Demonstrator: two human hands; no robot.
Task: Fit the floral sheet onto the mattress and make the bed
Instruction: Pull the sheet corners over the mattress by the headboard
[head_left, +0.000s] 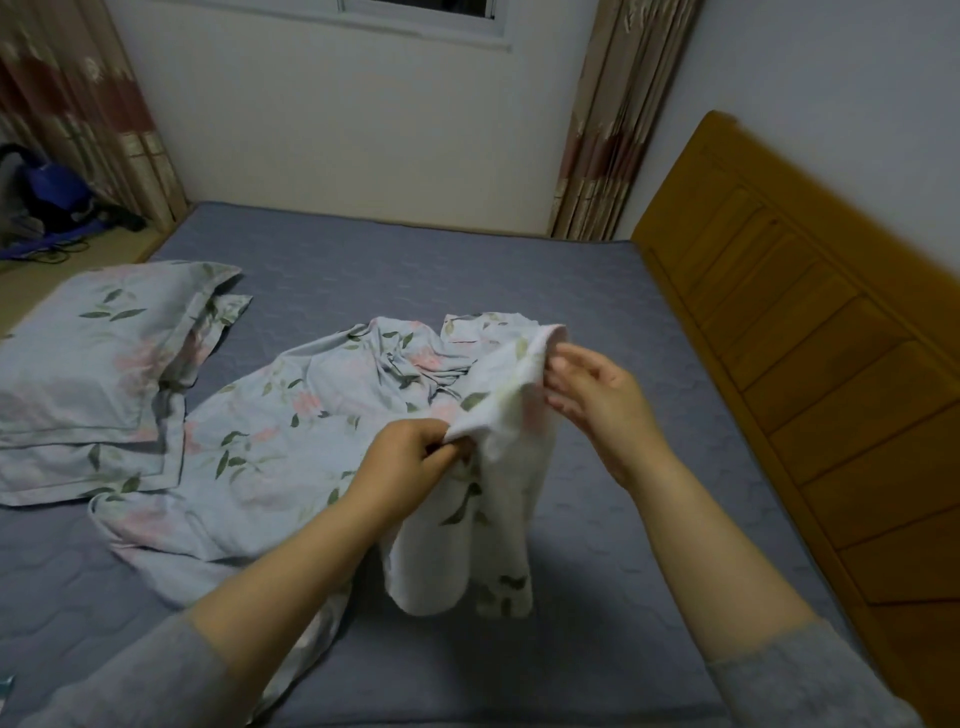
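Floral sheet (291, 431), pinched edge unseen within left hand's (410, 457) grip.

Dim, soft indoor light; edges bowed, slightly blurred.

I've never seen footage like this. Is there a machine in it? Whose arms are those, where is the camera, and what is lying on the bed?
There is no machine here: these are a person's two bare hands. The one picture comes from a wide-angle camera worn on the person's head, looking forward and down.

The left hand and the right hand each grip a lifted fold of a pale blue floral sheet. The rest of it lies crumpled on the grey-blue quilted mattress, so it is not yet spread or fitted.

On the left of the mattress lie matching floral pillows, apparently two, stacked. A brown wooden headboard stands along the right side, and a patterned curtain hangs at the far wall.
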